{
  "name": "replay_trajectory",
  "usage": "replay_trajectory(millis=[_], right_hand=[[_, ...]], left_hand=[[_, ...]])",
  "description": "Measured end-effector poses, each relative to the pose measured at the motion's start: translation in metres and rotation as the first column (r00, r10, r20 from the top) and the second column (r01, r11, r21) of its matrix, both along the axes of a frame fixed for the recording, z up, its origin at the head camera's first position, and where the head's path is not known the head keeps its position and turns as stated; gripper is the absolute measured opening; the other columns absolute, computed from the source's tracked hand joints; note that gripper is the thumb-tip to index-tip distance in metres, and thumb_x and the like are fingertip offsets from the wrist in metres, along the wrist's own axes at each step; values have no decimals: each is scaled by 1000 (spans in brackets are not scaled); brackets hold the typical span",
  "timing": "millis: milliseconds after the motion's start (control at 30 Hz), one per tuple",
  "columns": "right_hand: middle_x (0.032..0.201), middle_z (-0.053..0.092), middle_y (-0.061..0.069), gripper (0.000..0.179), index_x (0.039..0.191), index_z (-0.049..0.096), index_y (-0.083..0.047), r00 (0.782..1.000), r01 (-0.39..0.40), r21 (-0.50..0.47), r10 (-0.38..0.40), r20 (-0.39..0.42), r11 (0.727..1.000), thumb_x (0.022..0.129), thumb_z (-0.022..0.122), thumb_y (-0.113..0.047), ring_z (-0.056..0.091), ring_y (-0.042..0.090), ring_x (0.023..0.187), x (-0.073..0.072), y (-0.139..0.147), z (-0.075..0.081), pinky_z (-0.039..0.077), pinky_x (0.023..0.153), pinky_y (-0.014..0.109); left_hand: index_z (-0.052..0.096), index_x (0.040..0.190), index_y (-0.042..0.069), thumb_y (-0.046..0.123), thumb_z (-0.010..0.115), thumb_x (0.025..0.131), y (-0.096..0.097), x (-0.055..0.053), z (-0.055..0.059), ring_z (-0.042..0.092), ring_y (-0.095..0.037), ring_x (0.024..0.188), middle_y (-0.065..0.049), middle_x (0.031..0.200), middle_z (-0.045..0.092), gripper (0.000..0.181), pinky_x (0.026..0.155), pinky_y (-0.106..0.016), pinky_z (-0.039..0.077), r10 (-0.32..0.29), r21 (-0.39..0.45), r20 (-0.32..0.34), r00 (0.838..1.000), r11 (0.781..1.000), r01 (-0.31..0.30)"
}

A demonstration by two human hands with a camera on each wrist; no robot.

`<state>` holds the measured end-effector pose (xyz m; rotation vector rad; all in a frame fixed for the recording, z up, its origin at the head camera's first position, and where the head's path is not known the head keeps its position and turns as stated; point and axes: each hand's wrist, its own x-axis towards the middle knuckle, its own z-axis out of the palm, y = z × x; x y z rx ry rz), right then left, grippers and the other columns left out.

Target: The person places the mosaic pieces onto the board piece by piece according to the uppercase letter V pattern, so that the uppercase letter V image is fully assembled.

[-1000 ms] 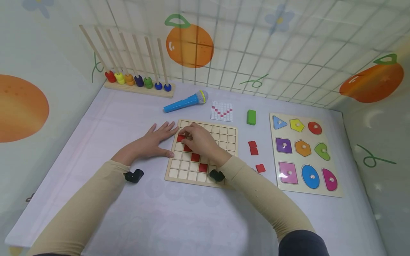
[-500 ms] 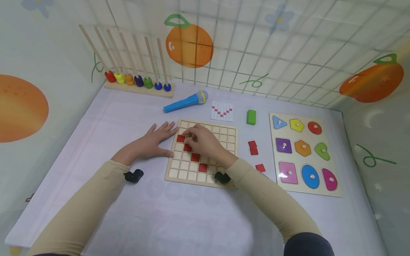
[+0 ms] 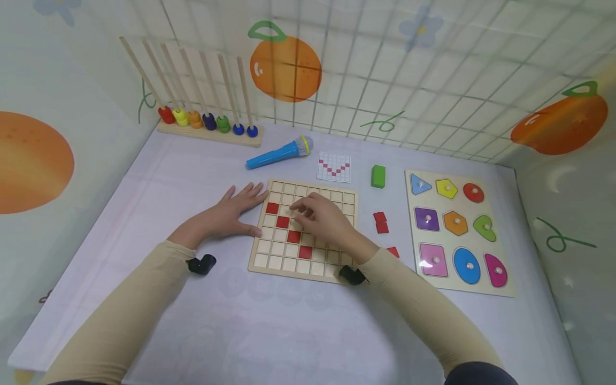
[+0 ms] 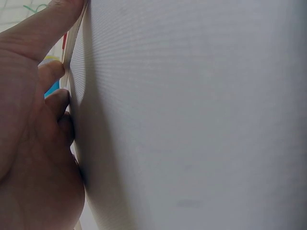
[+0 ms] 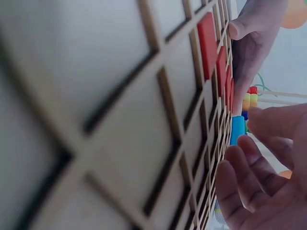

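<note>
A wooden grid board (image 3: pixel 289 274) lies mid-table, with several red square tiles (image 3: pixel 305 252) set in its cells in a diagonal running down to the right. My left hand (image 3: pixel 218 216) rests flat, fingers spread, its thumb and fingertips at the board's left edge. Over the middle of the board hovers my right hand (image 3: pixel 324 218), fingers loosely bent. In the right wrist view, nothing sits between that hand's thumb and fingers. Right of the board lie two loose red tiles (image 3: pixel 382 227) side by side and another red tile (image 3: pixel 393 251), partly hidden by the right forearm.
Behind the board are a blue toy microphone (image 3: pixel 279 154), a pattern card (image 3: pixel 333 167) with a red V, and a green block (image 3: pixel 378 176). A bead-and-peg stand (image 3: pixel 209 135) stands back left. At right lies a shape puzzle (image 3: pixel 447 246) with knobbed pieces.
My right hand has moved right and slightly down from the upper-left red tiles, uncovering them. Its forearm now partly covers the lowest loose tile. The left hand stays put.
</note>
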<state>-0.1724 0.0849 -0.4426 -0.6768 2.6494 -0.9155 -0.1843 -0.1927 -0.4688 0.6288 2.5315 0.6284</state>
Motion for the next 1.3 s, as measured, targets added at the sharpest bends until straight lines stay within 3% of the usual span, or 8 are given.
replay_trajectory(millis=[500,900,1300], right_hand=[[105,65,-2,22,117,74,-15,999,38,-11,-39,-30,999,96,72,-20,60,14,91,22,34,1,55,80,30],[107,66,0,25,119,74,-14,993,111,18,-110,-50,994,95,73,-18,62,17,91,40,69,7,56,80,33],[102,67,1,25,119,74,-11,986,142,0,-142,-89,990,94,73,-14,64,19,91,48,113,5,57,80,37]], left_hand=[[16,165,19,59,77,83,1,0,1,-9,-28,157,-6,172,2,110,123,-51,-14,2,-12,-3,1000,1000,-2],[16,165,18,58,78,82,1,1,2,-9,-28,157,-7,171,2,111,123,-52,-14,5,-12,1,1000,1000,-5],[16,165,18,57,79,82,2,1,4,-9,-28,157,-6,172,2,111,123,-53,-14,6,-25,-4,1000,1000,-6]])
